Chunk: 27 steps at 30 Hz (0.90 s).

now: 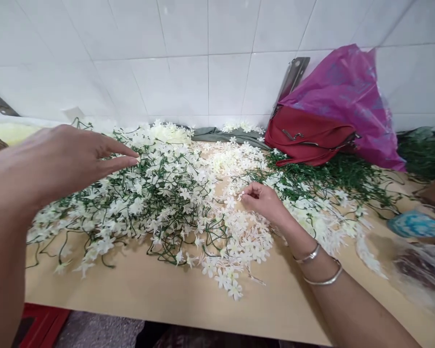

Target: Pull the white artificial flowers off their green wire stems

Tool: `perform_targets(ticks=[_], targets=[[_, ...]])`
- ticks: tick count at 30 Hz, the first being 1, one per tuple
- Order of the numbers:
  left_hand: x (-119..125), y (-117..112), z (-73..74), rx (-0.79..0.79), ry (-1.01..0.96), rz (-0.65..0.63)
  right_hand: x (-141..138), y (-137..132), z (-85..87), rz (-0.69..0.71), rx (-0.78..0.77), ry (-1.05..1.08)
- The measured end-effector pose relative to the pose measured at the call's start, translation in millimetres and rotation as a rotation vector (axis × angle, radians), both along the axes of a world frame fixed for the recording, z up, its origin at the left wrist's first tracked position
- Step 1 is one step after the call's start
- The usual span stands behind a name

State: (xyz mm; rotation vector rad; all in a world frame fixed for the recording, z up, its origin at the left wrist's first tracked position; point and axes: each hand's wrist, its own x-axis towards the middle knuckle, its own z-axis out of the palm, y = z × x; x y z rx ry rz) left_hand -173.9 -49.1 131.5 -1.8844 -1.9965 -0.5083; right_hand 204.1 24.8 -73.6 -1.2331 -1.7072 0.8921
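Note:
My left hand (68, 157) is held above a large heap of white artificial flowers with green wire stems (159, 193). Its thumb and forefinger come together at the tips; whatever may be between them is too small to name. Near the middle of the table, my right hand (263, 200) pinches a small white artificial flower (242, 195) between thumb and forefinger. Beside and below that hand lie loose white flower heads (246, 237) without green stems. More pale blossoms (232, 157) are spread farther back, toward the wall.
A red bag (308, 133) and a purple plastic bag (348, 96) rest against the tiled wall (188, 29). Green stems (340, 176) lie in front of them. On the right are a blue patterned item (416, 224) and clear plastic (420, 270). A red stool-like object (43, 324) stands below the table edge.

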Motion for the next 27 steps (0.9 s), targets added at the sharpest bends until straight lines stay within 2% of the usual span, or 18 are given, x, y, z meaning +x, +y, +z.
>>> perform_targets(ticks=[1, 3, 5, 6, 9, 10, 12, 14, 18, 21, 23, 27], targets=[[14, -4, 1.3, -0.081, 0.048, -0.038, -1, 1, 0.8, -0.006, -0.003, 0.030], [49, -10, -10.3, -0.026, 0.037, -0.196, -3, 1, 3.7, -0.010, -0.012, 0.080], [91, -10, -40.0, 0.043, -0.182, -0.437, -4, -2, 8.9, -0.010, -0.023, 0.111], [111, -7, -59.3, -0.005, -0.289, -0.531, -6, -5, 12.4, -0.007, -0.026, 0.120], [161, 6, -117.0, -0.110, -0.439, -0.638, -10, -14, 24.6, 0.026, -0.030, 0.112], [172, 12, -132.1, -0.142, -0.455, -0.669, -12, -17, 28.2, 0.045, -0.024, 0.108], [186, 22, -153.1, -0.208, -0.506, -0.673, -13, -20, 33.5, 0.113, 0.002, 0.101], [189, 28, -163.0, -0.198, -0.574, -0.660, -10, -19, 36.5, 0.136, 0.010, 0.096], [183, 27, -166.6, -0.180, -0.736, -0.615, 5, -13, 43.6, 0.104, -0.009, -0.020], [179, 21, -167.7, -0.195, -0.884, -0.552, 13, -13, 55.1, 0.086, -0.024, -0.339], [179, 17, -169.8, -0.196, -0.989, -0.556, 13, -18, 64.5, 0.100, -0.039, -0.557], [178, 11, -175.0, -0.129, -1.125, -0.535, 9, -32, 77.3, 0.117, -0.042, -0.783]])
